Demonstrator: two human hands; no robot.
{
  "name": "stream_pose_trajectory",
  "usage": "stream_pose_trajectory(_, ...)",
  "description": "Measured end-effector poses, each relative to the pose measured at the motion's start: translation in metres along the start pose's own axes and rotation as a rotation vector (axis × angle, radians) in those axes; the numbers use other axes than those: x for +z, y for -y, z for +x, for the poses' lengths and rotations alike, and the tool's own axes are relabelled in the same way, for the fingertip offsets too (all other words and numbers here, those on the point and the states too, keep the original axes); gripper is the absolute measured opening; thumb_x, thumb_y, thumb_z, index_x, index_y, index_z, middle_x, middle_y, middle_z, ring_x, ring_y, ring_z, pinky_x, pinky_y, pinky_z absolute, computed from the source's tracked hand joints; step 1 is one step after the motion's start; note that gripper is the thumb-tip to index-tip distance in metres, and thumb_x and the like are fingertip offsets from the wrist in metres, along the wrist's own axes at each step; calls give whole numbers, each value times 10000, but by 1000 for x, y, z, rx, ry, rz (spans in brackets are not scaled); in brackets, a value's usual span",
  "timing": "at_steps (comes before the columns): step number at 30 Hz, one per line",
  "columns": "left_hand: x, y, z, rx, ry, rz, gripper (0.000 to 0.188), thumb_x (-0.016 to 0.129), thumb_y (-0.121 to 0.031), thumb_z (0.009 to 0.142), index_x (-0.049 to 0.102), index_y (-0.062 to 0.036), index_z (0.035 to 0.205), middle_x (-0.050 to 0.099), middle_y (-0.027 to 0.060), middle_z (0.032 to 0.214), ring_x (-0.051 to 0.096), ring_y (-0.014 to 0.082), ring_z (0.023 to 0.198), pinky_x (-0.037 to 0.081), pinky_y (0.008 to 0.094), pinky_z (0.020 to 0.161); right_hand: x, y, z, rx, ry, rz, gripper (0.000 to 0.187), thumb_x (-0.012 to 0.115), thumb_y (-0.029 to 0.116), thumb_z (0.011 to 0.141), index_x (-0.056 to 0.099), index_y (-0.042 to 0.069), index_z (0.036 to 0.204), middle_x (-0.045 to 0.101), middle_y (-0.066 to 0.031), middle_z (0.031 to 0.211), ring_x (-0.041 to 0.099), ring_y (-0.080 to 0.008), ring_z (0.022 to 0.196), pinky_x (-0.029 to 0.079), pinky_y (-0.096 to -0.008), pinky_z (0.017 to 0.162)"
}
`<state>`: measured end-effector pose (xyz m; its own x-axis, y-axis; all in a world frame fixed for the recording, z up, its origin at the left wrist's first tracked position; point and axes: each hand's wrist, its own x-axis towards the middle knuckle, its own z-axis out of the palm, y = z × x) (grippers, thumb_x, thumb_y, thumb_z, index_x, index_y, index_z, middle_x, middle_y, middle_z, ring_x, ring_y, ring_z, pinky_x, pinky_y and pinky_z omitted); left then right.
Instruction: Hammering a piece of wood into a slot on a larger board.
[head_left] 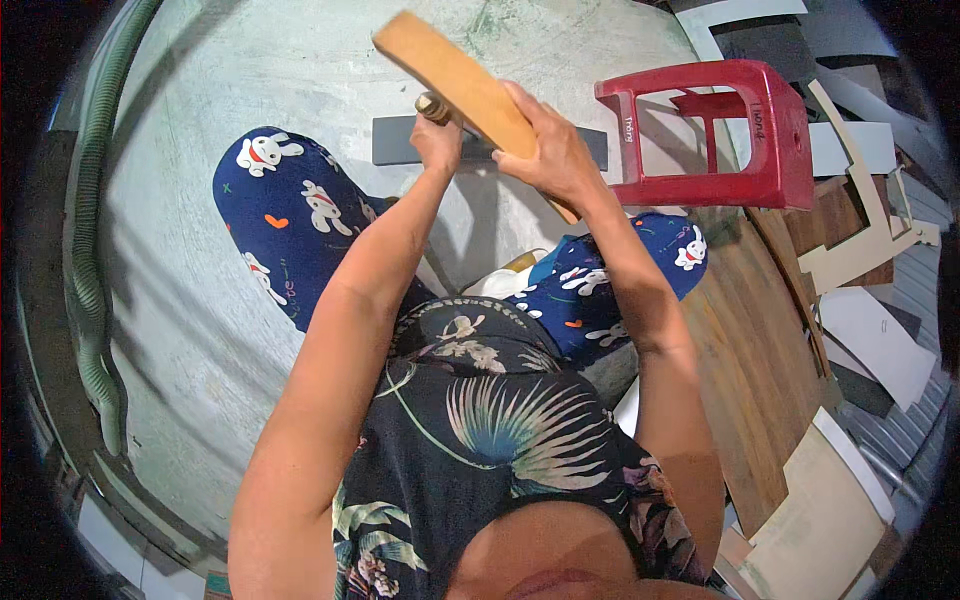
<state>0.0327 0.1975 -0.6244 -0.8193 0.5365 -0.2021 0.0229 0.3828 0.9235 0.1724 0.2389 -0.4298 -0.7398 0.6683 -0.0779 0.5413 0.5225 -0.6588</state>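
Note:
My right hand is closed around a long, slightly curved yellow-brown wooden board, which slants from the upper left down toward my right wrist. My left hand is a closed fist around a short round handle with a brownish, ringed end, close against the board's edge. What the handle belongs to is hidden. Below both hands a dark grey flat bar runs crosswise; its middle is covered by the hands and board. Whether either hand touches this bar I cannot tell.
A red plastic stool lies on its side at the right. Cut panels and boards are piled beyond a brown wooden sheet. A green ribbed hose runs along the left. My legs, in blue patterned trousers, are folded on the pale floor.

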Motion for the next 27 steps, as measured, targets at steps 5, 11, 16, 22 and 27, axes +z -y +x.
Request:
stream_pose_trajectory(5, -4, -10, -5, 11, 41, 188, 358, 741, -215, 760, 634, 5, 1022, 698, 202, 957, 670, 344, 967, 516, 401, 821, 3, 4, -6, 32, 61, -39, 847, 725, 239, 680, 374, 116, 1441, 578, -246, 1189, 572, -400, 1092, 456, -437, 946)
stream_pose_trajectory(11, -6, -7, -2, -32, 28, 104, 387, 762, -238, 742, 634, -5, 1023, 704, 180, 968, 677, 322, 951, 508, 395, 839, -2, 8, -5, 105, 108, -78, 834, 720, 241, 684, 380, 112, 1435, 558, -251, 1237, 565, -394, 1119, 454, -435, 950)
stream_pose_trajectory(16, -3, -18, -11, -26, 28, 71, 387, 762, -248, 743, 637, -7, 1018, 707, 171, 970, 679, 310, 955, 506, 386, 845, 2, -8, -9, -51, -49, 52, 839, 719, 250, 680, 379, 99, 1432, 562, -255, 1236, 578, -404, 1099, 461, -430, 946)
stream_pose_trajectory(22, -7, 11, 3, -51, -26, 98, 425, 788, -301, 702, 650, 6, 962, 707, 178, 935, 686, 308, 917, 514, 392, 832, -5, -14, -3, 82, -18, 7, 804, 732, 219, 690, 418, 52, 1411, 548, -227, 1309, 557, -319, 1200, 436, -353, 1001)
stream_pose_trajectory(27, -3, 3, -9, -13, 26, 139, 433, 798, -335, 695, 668, 3, 931, 714, 163, 906, 691, 296, 882, 518, 384, 817, -21, -15, -7, 85, -158, 171, 809, 751, 192, 698, 409, 54, 1418, 559, -205, 1307, 575, -270, 1179, 441, -338, 990)
